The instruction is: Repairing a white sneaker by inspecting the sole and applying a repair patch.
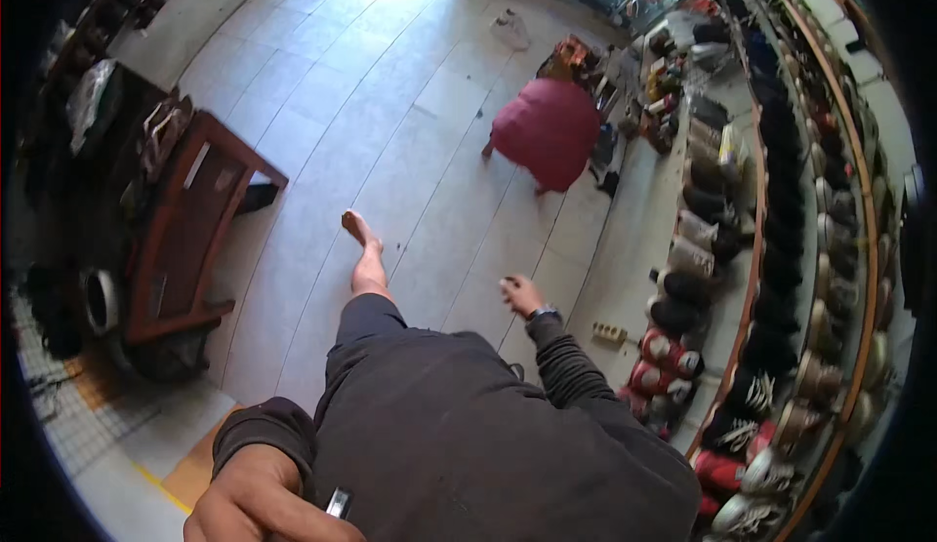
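Low against the dark top (488, 425), the left hand (264, 503) is curling beside a small silver-edged object (339, 503); whether it's gripping, nobody can tell. The right hand (522, 295) is hanging half-curled, its hold unclear too. Loosening fingers could be risking a drop onto hard, smooth tiles (429, 249)! Beyond, a rounded maroon stool (549, 132) is standing.

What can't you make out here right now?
All in the head view:
- Left hand: cut off by the lower edge; its grip is unclear.
- Silvery piece: too small to identify.
- Right hand: too small and blurred to tell if it holds anything.
- Second leg: hidden behind the dark top.
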Available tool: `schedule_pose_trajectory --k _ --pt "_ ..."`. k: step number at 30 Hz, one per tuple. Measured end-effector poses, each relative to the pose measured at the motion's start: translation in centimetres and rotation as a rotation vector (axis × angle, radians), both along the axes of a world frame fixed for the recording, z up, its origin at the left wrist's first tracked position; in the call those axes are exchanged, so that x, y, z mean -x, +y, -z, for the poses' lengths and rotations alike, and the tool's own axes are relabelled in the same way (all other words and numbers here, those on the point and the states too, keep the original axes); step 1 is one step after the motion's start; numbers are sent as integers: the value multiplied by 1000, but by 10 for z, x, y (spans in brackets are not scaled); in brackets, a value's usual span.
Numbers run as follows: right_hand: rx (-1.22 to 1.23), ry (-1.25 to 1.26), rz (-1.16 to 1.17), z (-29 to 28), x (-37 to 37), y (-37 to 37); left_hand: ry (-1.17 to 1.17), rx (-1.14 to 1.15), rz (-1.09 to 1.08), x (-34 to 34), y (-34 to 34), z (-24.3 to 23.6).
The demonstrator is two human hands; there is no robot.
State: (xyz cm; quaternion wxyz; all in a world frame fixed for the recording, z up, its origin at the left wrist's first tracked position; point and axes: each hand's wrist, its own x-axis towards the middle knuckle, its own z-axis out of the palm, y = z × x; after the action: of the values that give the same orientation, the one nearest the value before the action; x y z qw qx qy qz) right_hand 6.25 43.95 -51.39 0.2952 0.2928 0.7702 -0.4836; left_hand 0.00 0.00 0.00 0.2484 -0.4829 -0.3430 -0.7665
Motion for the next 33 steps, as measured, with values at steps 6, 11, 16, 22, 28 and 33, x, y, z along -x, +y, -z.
schedule_pose_trajectory --k 6,11,16,22,28,33 --pt "-50 -448 -300 -16 219 -3 4 82 -153 268 37 -13" --pt "-23 54 10 -49 397 58 -30 46 11 460 72 -16" --pt "-46 -60 76 -72 587 134 -87 31 135 638 139 19" --pt "-342 -54 -715 96 842 332 -218 -92 20 863 273 125" --pt "-590 71 -880 245 1158 448 -602 -101 -139 1023 362 283" --pt "-610 18 -733 353 1323 418 -738 -141 -198 1080 411 446"
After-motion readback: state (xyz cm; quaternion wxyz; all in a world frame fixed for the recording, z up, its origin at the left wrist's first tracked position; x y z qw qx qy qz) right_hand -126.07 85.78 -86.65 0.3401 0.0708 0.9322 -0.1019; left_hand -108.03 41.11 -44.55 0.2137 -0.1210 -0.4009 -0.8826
